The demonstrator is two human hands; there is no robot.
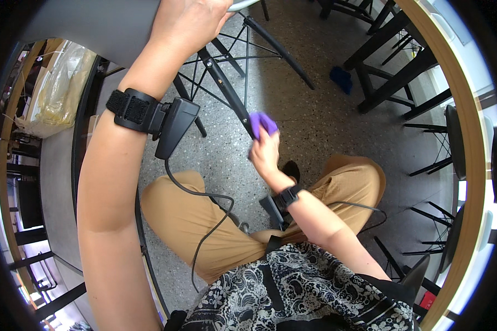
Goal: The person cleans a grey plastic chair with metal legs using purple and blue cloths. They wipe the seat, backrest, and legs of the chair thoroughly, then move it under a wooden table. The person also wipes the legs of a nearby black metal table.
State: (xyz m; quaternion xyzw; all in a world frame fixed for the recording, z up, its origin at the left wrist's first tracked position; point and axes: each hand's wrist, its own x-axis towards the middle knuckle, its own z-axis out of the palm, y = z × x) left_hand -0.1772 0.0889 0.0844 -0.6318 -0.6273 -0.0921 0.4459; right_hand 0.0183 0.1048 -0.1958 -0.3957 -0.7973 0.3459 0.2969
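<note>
A purple cloth is in my right hand, wrapped against the lower end of a black chair leg. The leg belongs to a chair with thin black cross rods, tilted above the speckled floor. At the top edge, my left hand is on the chair's pale seat edge; its fingertips are partly cut off by the picture's rim. Each wrist wears a black strap with a cabled device.
To the left stands a grey table with a plastic-wrapped package. A dark blue cloth lies on the floor near black table legs. More chairs line the right side, by a curved-looking wooden edge.
</note>
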